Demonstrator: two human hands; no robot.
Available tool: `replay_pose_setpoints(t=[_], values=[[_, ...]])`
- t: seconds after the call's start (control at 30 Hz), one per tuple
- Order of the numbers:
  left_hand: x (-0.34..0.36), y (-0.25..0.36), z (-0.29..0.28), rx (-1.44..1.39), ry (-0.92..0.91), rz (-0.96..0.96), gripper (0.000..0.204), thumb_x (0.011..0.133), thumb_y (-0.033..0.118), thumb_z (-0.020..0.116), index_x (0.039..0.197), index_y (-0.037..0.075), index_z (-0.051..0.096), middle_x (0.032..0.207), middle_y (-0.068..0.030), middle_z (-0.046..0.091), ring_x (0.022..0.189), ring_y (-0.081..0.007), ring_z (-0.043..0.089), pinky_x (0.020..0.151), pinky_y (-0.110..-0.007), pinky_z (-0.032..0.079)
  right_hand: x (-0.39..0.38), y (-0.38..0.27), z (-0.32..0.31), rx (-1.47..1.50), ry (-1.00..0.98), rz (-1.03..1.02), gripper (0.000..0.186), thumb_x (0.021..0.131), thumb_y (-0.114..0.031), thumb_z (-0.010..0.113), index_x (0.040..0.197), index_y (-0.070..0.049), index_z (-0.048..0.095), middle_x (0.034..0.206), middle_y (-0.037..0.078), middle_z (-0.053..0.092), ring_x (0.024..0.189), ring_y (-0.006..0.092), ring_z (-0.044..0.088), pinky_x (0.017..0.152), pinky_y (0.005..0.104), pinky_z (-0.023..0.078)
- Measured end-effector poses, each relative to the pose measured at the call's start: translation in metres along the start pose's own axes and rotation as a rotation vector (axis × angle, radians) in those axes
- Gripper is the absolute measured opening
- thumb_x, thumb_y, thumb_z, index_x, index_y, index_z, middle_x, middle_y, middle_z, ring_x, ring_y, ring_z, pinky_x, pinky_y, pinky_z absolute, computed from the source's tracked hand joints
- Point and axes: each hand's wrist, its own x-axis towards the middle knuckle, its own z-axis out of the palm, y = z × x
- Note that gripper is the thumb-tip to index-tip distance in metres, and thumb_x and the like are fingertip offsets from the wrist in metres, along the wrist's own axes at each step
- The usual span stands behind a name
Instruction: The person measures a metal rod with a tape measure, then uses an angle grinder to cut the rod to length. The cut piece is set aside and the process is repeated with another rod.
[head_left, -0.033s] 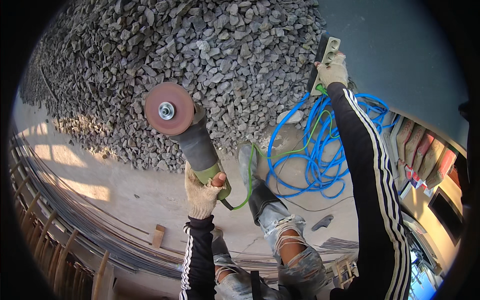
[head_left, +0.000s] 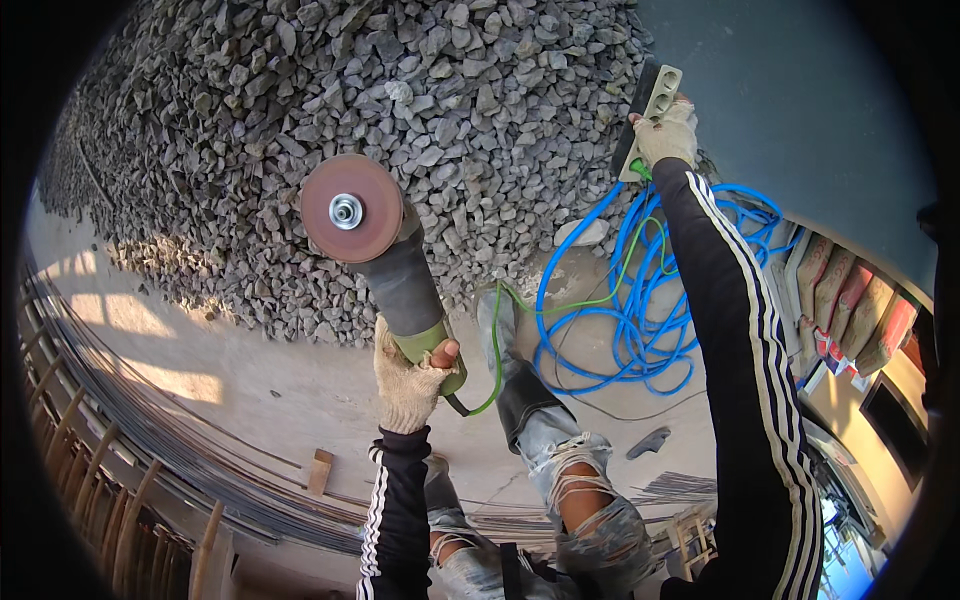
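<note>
My left hand, in a worn cream glove, is wrapped round the green rear grip of an angle grinder. Its reddish-brown disc faces up over the gravel, held by a silver nut in the middle. A green cord runs from the grip toward the right. My right hand, gloved too and stretched far forward, holds a power strip with a pale socket face and a dark body. A green plug sits in its near end; a blue cable leaves beside it.
A grey gravel heap fills the far side. Coiled blue cable lies on the concrete floor right of my boots. Long steel rods stretch along the left. Stacked sacks stand by the right wall. A wood block lies near the rods.
The grinder and my left hand have shifted slightly right, with the disc a little farther up. My right hand keeps its hold on the power strip, almost unmoved.
</note>
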Motion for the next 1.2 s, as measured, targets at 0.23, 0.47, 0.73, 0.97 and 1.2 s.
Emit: replay_pose_setpoints(t=[0.23, 0.47, 0.73, 0.97, 1.2], values=[[0.07, 0.002, 0.089, 0.154, -0.124, 0.116, 0.059, 0.072, 0.012, 0.091, 0.113, 0.003, 0.05, 0.103, -0.0078, 0.067, 0.09, -0.0148, 0.066, 0.082, -0.031, 0.055, -0.09, -0.02, -0.008, 1.225, -0.818, -0.048, 0.09, 0.082, -0.033, 0.089, 0.148, 0.001, 0.037, 0.14, 0.021, 0.05, 0.13, 0.0296, 0.053, 0.103, 0.0421, 0.05], [0.108, -0.01, 0.117, 0.533, -0.141, 0.116, 0.059, 0.069, 0.035, 0.091, 0.107, 0.005, 0.057, 0.094, -0.0141, 0.068, 0.085, -0.0282, 0.071, 0.075, -0.039, 0.056, -0.195, -0.07, -0.001, 0.978, -0.695, -0.07, 0.1, 0.072, -0.046, 0.092, 0.138, 0.008, 0.04, 0.133, 0.025, 0.055, 0.124, 0.0332, 0.057, 0.102, 0.0441, 0.048], [0.145, -0.042, 0.144, 0.89, -0.299, 0.09, 0.063, 0.074, 0.037, 0.08, 0.122, 0.006, 0.054, 0.108, -0.0223, 0.067, 0.095, -0.0447, 0.068, 0.078, -0.049, 0.055, -0.174, -0.059, 0.042, 1.254, -0.608, 0.328, 0.058, 0.072, -0.028, 0.086, 0.107, 0.006, 0.055, 0.101, 0.015, 0.066, 0.087, 0.0243, 0.062, 0.081, 0.0394, 0.052], [0.101, -0.071, 0.113, 0.81, -0.21, 0.08, 0.053, 0.08, 0.027, 0.078, 0.123, 0.004, 0.056, 0.106, -0.0179, 0.065, 0.095, -0.0357, 0.068, 0.078, -0.044, 0.055, -0.131, -0.051, 0.078, 0.816, -0.442, 0.063, 0.057, 0.072, -0.024, 0.083, 0.109, 0.005, 0.051, 0.104, 0.026, 0.064, 0.087, 0.0349, 0.064, 0.081, 0.0426, 0.052], [-0.007, -0.127, -0.003, 0.692, -0.101, -0.358, 0.05, 0.08, 0.016, 0.08, 0.123, 0.005, 0.057, 0.105, -0.0137, 0.066, 0.091, -0.026, 0.067, 0.081, -0.04, 0.055, -0.113, -0.048, 0.124, 0.381, -0.405, -0.048, 0.09, 0.074, -0.035, 0.084, 0.14, 0.011, 0.043, 0.143, 0.037, 0.045, 0.142, 0.0493, 0.037, 0.116, 0.0468, 0.037]])
